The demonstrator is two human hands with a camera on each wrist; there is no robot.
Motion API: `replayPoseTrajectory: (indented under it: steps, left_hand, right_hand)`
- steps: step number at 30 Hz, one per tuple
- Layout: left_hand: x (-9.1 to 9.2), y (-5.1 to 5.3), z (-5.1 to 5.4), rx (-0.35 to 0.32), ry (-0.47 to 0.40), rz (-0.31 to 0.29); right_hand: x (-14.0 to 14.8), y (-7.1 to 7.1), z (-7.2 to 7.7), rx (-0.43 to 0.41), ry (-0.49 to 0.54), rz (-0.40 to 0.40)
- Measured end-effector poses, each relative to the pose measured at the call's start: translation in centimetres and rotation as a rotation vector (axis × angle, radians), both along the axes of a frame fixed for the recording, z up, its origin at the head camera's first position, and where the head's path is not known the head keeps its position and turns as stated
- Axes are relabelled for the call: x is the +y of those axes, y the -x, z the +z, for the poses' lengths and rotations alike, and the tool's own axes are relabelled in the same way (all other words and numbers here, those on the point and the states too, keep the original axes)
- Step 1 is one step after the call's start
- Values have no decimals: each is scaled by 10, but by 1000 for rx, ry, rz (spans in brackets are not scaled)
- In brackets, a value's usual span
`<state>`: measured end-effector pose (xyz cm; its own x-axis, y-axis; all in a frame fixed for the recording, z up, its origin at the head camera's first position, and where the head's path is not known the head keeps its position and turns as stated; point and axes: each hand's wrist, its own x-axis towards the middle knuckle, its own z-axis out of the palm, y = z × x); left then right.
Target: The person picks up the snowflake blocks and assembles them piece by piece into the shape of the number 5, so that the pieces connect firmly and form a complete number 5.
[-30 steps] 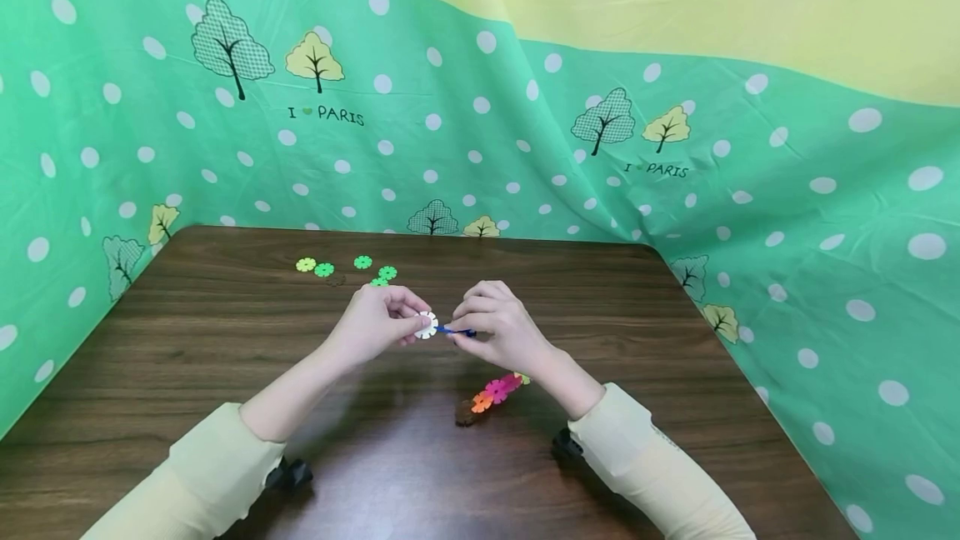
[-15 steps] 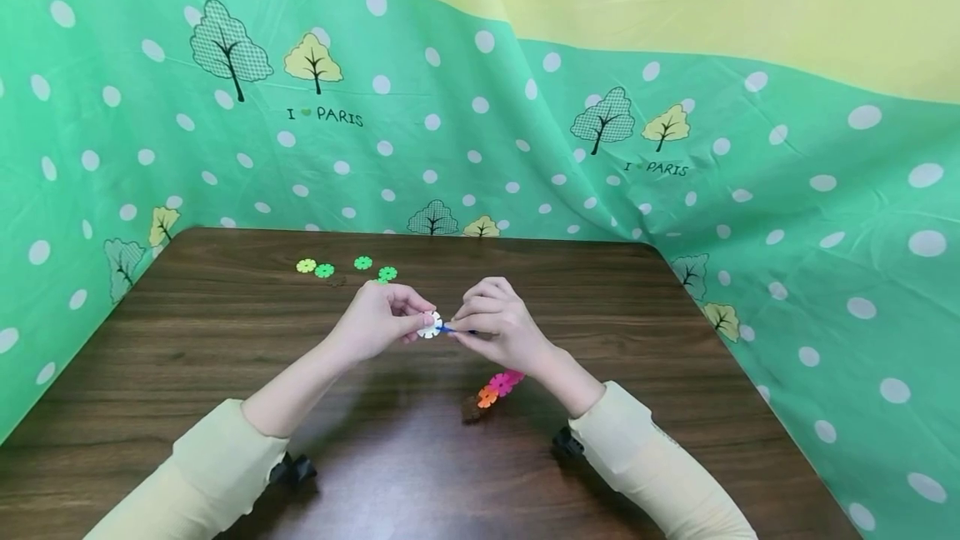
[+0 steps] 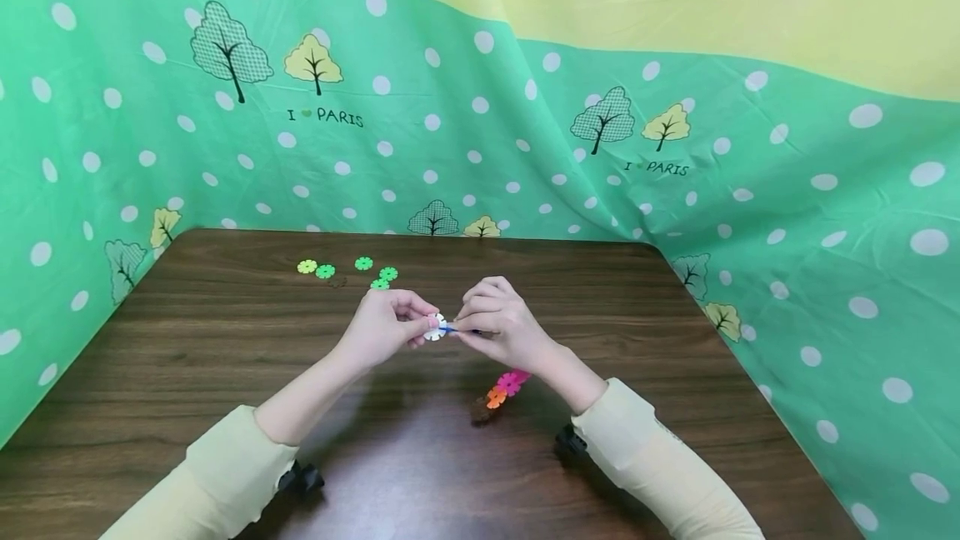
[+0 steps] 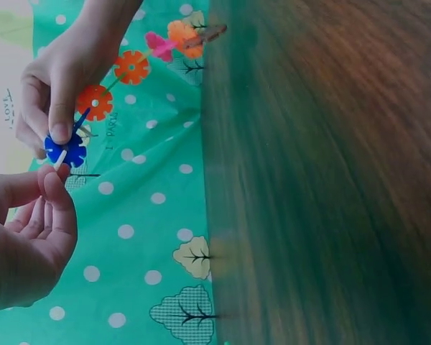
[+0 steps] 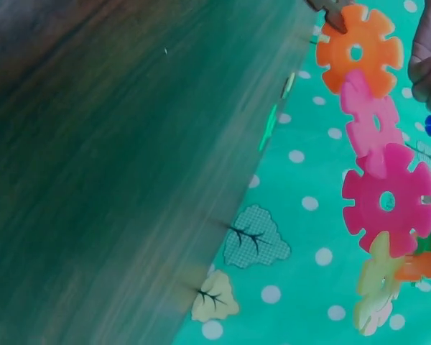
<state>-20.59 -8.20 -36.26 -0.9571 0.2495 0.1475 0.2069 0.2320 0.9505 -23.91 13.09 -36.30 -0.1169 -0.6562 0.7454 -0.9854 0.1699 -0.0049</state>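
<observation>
A white notched disc (image 3: 435, 327) is pinched between thumb and fingers of the left hand (image 3: 378, 330). Touching its right side is a blue disc (image 4: 66, 150), seen edge-on in the head view, which the right hand (image 3: 502, 325) pinches. In the left wrist view the white disc shows edge-on against the blue one; how deeply they interlock cannot be told. A linked chain of discs hangs below the right hand, with orange (image 5: 359, 50), pink (image 5: 377, 122), magenta (image 5: 389, 201), pale yellow and brown pieces; its upper part is hidden in the head view.
Loose green discs (image 3: 363, 263) and a yellow disc (image 3: 307, 267) lie near the far edge of the brown table (image 3: 225, 307), beside a hard-to-see brown one. A green and yellow dotted cloth (image 3: 450, 107) hangs behind. Dark wrist devices sit under both sleeves.
The left hand and the white disc have shifted slightly right, closer to the right hand's fingers. The hanging chain has swung a little to the right. Both hands keep their grip.
</observation>
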Motion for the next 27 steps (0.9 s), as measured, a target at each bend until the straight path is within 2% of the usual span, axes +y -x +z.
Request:
replayPoseTrajectory:
  steps: [5, 9, 12, 15, 19, 21, 24, 27]
  left_hand:
    - [2, 6, -3, -51, 44, -66]
    - [0, 9, -10, -86, 85, -124]
    - [-1, 9, -15, -124, 58, -163]
    - [1, 8, -19, -184, -12, -147]
    - [2, 5, -22, -227, -107, -83]
    - [2, 4, -22, -241, -155, -74]
    - [3, 2, -23, -260, -218, -82]
    - [3, 1, -23, -283, -272, -92]
  right_hand:
    - [9, 4, 5, 65, -89, -69]
    - [11, 7, 7, 104, -166, -104]
    - [10, 7, 6, 102, -181, -139]
    - [10, 5, 3, 62, -117, -187]
    - [10, -3, -6, -8, 60, -235]
    - [11, -8, -11, -52, 146, -249]
    - [9, -15, -17, -154, 239, -287]
    - [6, -19, -20, -302, 268, -353]
